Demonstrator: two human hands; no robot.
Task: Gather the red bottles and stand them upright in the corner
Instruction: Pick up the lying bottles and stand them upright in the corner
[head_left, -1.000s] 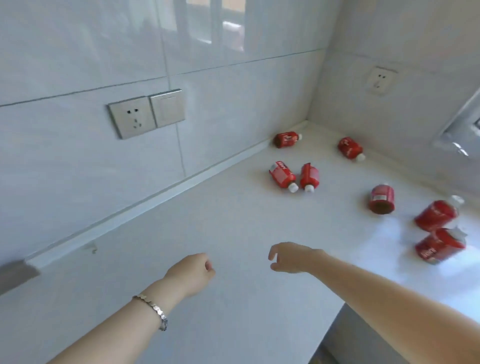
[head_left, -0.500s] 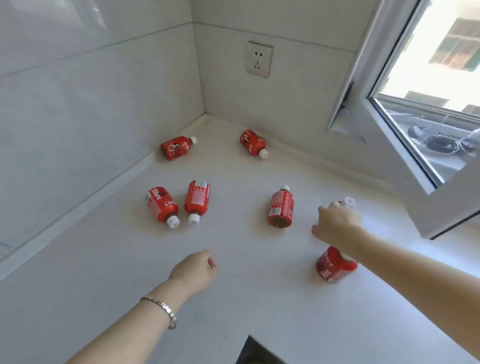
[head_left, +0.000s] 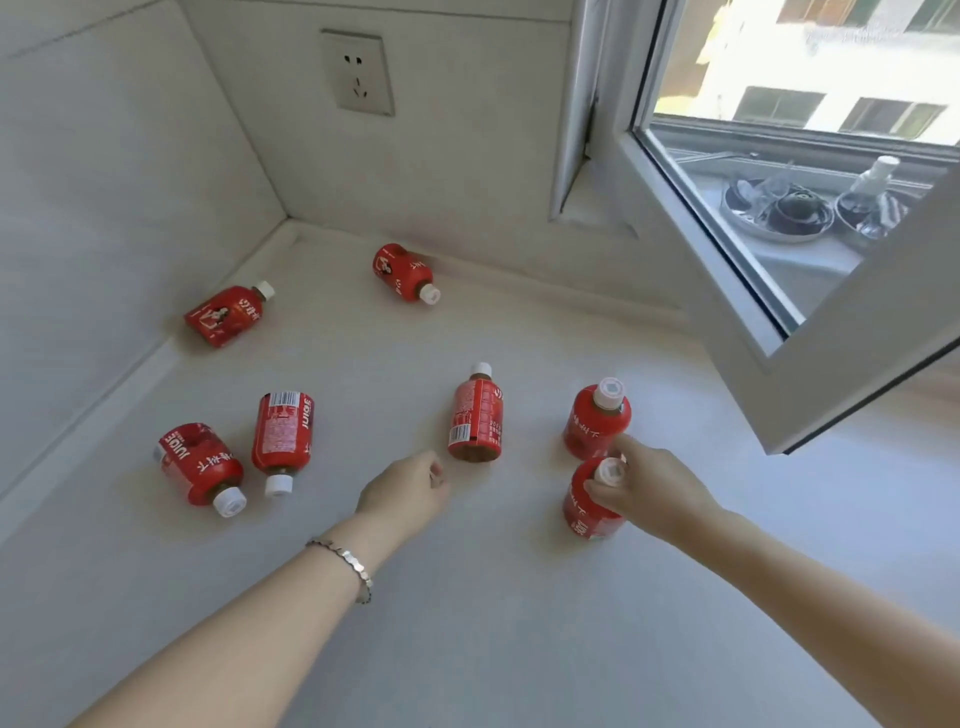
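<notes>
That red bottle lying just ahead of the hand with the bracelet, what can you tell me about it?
The red bottle is small and looks like plastic, wrapped in a red label with white print and a barcode near its base. It has a white cap over a dark neck. It lies on its side on the white countertop, cap pointing toward the back wall and dark bottom facing the camera. Nothing touches it: the left hand is loosely curled just short of its base, and the other bottles lie apart.
</notes>
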